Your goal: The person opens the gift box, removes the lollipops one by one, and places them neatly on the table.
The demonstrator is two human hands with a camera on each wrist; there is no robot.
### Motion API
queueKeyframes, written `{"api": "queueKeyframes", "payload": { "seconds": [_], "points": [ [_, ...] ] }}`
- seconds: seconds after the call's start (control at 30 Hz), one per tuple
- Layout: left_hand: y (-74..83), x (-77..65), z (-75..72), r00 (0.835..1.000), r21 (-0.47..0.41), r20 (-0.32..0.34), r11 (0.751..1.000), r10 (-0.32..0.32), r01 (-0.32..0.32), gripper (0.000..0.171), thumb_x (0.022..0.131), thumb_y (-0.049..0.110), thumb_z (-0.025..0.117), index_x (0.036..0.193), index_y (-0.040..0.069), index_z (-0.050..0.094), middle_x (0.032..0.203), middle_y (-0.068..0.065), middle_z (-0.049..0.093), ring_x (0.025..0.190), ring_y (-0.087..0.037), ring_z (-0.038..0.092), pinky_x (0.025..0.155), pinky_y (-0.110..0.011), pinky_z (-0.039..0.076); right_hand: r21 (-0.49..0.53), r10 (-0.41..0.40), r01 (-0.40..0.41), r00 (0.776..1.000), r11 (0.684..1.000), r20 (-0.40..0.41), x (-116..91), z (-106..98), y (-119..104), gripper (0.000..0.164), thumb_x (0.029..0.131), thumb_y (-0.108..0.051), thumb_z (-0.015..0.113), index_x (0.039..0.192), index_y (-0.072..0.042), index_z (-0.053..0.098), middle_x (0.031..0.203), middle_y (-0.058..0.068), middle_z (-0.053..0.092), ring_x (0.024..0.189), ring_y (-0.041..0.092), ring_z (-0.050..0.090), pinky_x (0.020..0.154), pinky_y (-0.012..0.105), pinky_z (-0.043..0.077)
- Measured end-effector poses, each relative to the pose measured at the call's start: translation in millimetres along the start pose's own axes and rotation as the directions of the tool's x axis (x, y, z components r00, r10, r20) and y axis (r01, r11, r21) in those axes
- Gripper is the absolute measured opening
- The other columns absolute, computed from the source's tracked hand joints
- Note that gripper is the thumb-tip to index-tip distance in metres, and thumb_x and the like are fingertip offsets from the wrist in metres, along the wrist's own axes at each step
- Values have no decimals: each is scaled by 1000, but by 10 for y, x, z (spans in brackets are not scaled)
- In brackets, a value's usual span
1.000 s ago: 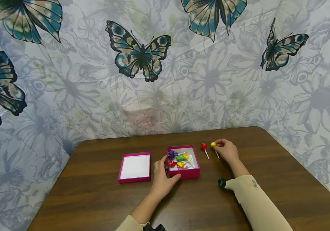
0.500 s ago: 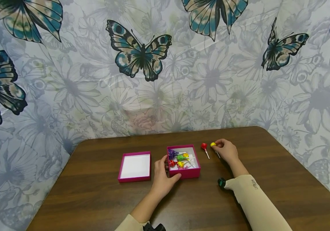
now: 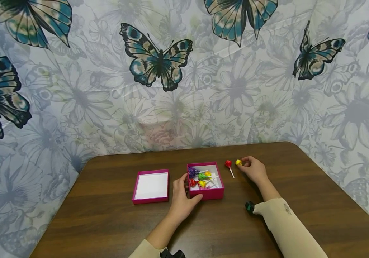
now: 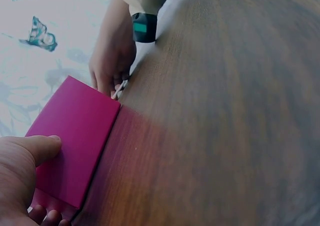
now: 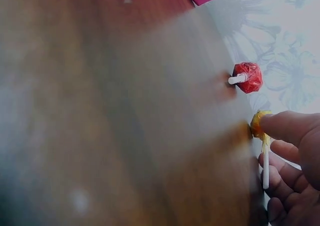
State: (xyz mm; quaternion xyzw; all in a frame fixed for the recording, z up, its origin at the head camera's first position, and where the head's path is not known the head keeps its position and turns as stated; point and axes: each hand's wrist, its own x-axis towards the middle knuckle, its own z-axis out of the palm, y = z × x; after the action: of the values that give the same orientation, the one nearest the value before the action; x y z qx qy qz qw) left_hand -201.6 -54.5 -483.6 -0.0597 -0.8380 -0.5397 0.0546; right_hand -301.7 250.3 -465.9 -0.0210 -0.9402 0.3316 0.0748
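Observation:
My left hand (image 3: 181, 200) grips the pink box (image 3: 211, 194) at its near left corner. Its thumb (image 4: 47, 147) lies on the front wall and the fingers are on the left side. Inside the box are several wrapped lollipops: purple, green, red and yellow, among them a green one (image 3: 202, 176). To the right, my right hand (image 3: 254, 170) pinches a yellow lollipop (image 5: 258, 124), the thumb on its wrapped head and the white stick running down along the fingers. Just left of it a red lollipop (image 3: 228, 163) lies on the table, its stick toward me.
The pink lid (image 3: 166, 200) with a white inside lies left of the box on the brown wooden table (image 3: 113, 229). Behind the table hangs a butterfly-patterned cloth (image 3: 203, 122). Each wrist wears a dark device, such as the one on the right (image 3: 250, 206).
The right hand has shifted slightly, its fingers spreading a little, and the yellow lollipop's stick has passed out of sight behind it in the head view. The left hand and box stay put.

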Motion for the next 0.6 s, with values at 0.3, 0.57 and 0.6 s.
{"api": "queueKeyframes", "payload": {
  "seconds": [0.3,0.57,0.6],
  "points": [
    [-11,1,2,1000,8,-1,1000,3,-3,89,80,25,84,152,13,32,135,-13,39,117,-22,44,98,-42,44,-13,-31,32,999,999,42,-49,-4,21,46,90,-22,70,127,3,57,95,15,68,85,29,62,83,47,48],
    [-15,1,5,1000,9,-5,1000,3,-3,89,80,25,84,152,13,32,135,-13,39,117,-22,45,99,-42,45,-3,-60,60,995,998,76,-96,-20,-8,54,89,-21,71,133,4,52,96,15,66,86,28,61,84,48,48],
    [-15,0,7,1000,8,-3,1000,3,-3,89,81,25,84,152,13,32,135,-12,39,117,-22,45,99,-41,45,-4,-63,64,995,998,83,-102,-31,-5,55,89,-21,71,133,4,51,96,15,66,86,27,61,83,47,48]
  ]
}}
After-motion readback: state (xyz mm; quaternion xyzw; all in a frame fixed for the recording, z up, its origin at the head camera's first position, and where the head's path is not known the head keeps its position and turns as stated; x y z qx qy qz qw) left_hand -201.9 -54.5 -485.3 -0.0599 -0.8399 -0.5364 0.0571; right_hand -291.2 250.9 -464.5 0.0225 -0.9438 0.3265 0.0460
